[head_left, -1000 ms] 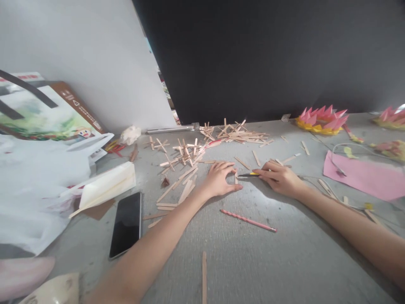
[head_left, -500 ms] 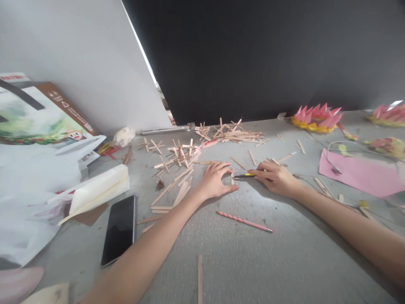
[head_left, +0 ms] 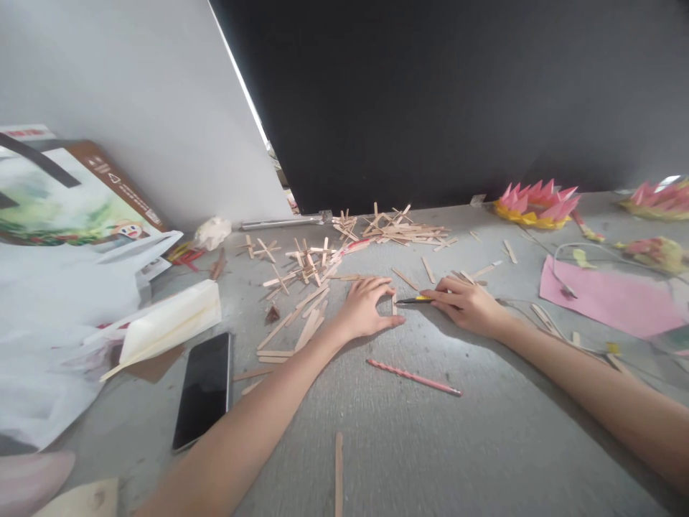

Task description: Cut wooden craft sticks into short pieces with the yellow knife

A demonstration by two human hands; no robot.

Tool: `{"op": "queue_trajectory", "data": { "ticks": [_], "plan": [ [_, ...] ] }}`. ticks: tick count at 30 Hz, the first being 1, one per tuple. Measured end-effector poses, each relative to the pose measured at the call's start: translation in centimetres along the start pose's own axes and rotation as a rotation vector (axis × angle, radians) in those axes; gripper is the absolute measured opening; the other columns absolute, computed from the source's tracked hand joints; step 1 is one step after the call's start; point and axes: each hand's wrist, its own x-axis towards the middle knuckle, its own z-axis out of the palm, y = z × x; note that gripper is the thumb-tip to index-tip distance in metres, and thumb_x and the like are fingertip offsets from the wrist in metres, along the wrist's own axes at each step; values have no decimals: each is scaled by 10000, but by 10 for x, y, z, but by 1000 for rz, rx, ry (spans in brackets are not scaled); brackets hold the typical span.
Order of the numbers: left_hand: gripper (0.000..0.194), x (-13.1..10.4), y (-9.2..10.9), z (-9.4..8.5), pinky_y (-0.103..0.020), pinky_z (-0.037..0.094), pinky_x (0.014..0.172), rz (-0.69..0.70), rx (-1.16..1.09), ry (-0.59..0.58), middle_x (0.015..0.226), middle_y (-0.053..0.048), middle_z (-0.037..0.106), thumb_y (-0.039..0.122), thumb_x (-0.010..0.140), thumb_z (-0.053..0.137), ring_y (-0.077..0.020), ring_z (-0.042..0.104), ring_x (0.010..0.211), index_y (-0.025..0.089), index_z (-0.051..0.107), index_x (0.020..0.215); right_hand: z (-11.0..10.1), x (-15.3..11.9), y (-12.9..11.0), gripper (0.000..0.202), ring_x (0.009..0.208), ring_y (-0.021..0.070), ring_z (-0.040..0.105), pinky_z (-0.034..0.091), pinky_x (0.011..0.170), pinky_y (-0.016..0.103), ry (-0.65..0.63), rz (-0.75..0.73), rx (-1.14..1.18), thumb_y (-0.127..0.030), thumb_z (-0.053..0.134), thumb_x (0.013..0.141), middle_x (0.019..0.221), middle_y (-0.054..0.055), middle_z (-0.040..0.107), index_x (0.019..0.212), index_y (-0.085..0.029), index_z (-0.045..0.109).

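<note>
My left hand [head_left: 367, 309] rests on the grey table, its thumb and fingers closed on the two ends of a short wooden craft stick [head_left: 395, 304]. In my right hand [head_left: 466, 304] is a slim craft knife [head_left: 414, 300], black with a yellow part, pinched near its front. The knife's tip points left and meets the middle of the stick. Nearer to me, below both hands, a pink pencil [head_left: 413, 377] lies at a slant. Another craft stick [head_left: 339, 474] lies close to the front edge of the view.
Piled craft sticks [head_left: 406, 231] and crossed sticks [head_left: 309, 264] spread behind my hands. A phone [head_left: 202, 391] lies left, beside my left forearm, near white plastic bags [head_left: 48, 345]. To the right are pink paper [head_left: 603, 298], a cable [head_left: 560, 276] and a pink-yellow paper flower ring [head_left: 535, 205].
Both hands hold nearly the same pose, with the knife tip still at the stick. The view has shifted very slightly.
</note>
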Motion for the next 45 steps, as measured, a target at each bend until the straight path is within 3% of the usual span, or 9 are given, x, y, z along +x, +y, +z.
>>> {"op": "queue_trajectory", "data": {
  "ticks": [10,19,45],
  "plan": [
    [716,1,0,1,-539,315,1226,-1,-17,5,1531,-88,561,733,799,737,-340,451,1461,286,631,1348,-2,1,-1,352,860,222,641,522,744,351,-5,-7,11,-259,495,1068,972,82,695,1342,-273,716],
    [743,5,-5,6,-546,314,1231,-23,-26,34,1515,-84,583,728,735,799,-342,478,1443,292,672,1324,-1,3,-6,346,852,198,661,509,714,309,-5,-28,11,-210,495,1061,975,68,698,1328,-262,710],
    [724,7,-6,8,-565,334,1213,-22,-35,31,1507,-89,583,706,742,806,-362,483,1435,292,675,1322,-1,-1,-6,353,868,210,664,508,718,322,10,-22,31,-212,497,1057,961,74,699,1334,-262,710]
  ]
}}
